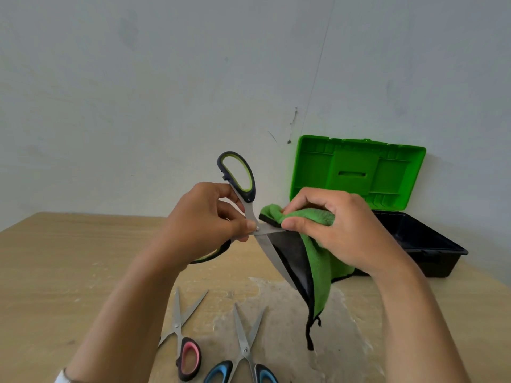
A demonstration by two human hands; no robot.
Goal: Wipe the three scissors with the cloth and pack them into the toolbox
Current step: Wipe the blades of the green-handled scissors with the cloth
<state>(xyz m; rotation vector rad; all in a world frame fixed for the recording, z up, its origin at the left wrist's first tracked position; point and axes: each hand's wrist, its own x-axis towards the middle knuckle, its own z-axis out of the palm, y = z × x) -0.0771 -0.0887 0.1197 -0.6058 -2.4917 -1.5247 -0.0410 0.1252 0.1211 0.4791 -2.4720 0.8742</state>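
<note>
Blade under wipe runs rightward from pivot into right grip, which pinches cloth round it; left grip pinches green-handled scissors at pivot, mid-air over bench. Open toolbox sits back right, nearer right grip.
</note>
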